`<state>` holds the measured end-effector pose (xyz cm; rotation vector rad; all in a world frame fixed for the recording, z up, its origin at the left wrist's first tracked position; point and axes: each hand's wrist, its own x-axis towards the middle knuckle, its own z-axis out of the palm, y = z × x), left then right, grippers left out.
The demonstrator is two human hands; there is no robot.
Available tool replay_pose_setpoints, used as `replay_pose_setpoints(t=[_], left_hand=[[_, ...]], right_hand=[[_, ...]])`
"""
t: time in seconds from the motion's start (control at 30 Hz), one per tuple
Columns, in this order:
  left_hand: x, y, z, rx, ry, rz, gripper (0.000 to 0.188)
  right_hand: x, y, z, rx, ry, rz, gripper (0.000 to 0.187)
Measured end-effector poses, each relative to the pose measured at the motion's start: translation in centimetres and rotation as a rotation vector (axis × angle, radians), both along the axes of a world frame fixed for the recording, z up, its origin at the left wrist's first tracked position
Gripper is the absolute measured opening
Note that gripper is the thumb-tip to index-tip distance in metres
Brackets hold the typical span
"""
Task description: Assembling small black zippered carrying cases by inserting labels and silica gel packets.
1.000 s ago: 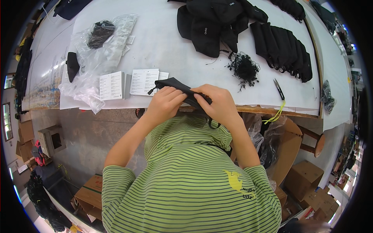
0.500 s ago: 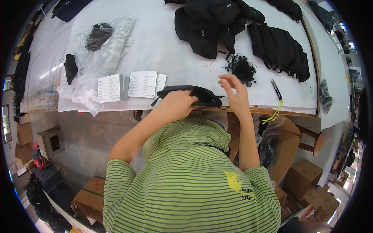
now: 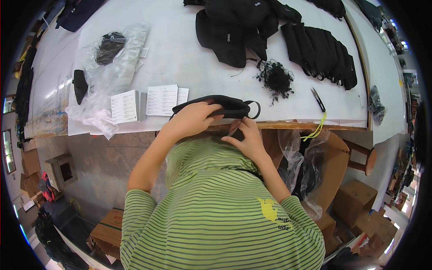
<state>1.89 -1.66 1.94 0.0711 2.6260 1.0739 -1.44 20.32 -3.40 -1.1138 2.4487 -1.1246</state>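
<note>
At the table's (image 3: 288, 111) near edge, our left hand (image 3: 192, 120) pinches the black pouch (image 3: 232, 103), fingers at its opening. Our right hand (image 3: 250, 140), fingers bent, is by the pouch's looped end; whether it pinches anything we cannot tell. Snips (image 3: 319, 101) lie rightward.

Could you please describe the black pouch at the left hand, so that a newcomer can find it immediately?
Find the white-covered table and follow its near edge to the green striped shirt. There the left hand touches a black pouch with a loop at its right end. Unlike the black pieces farther back, this one has a hand on it.
</note>
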Motion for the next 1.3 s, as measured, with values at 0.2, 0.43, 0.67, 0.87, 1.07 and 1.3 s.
replay_pose_setpoints(t=[0.2, 0.43, 0.67, 0.87, 1.07, 1.3], left_hand=[[0.4, 0.1, 0.1, 0.072, 0.134, 0.221, 0.026], [0.4, -0.2, -1.1, -0.158, 0.201, 0.158, 0.024], [-0.7, -0.1, -1.0, -0.244, 0.183, 0.090, 0.027], [-0.5, 0.6, -1.2, -0.229, 0.263, 0.068, 0.026], [1.4, 3.3, 0.1, -0.224, 0.434, -0.030, 0.020], [3.5, 4.2, 1.3, -0.233, 0.431, -0.129, 0.018]], right_hand=[[-2.1, 4.0, 1.1, -0.244, -0.934, -0.261, 0.031], [-5.1, 10.0, 6.8, -0.175, -0.982, 0.179, 0.061], [-7.2, 12.6, 8.4, -0.017, -0.783, -0.233, 0.026], [-9.1, 11.7, 6.7, -0.412, -0.566, -0.708, 0.012], [-10.8, 3.4, 2.3, -1.706, -1.573, -0.538, 0.022], [-12.4, 1.4, 0.7, -1.287, -0.862, -0.864, 0.020]])
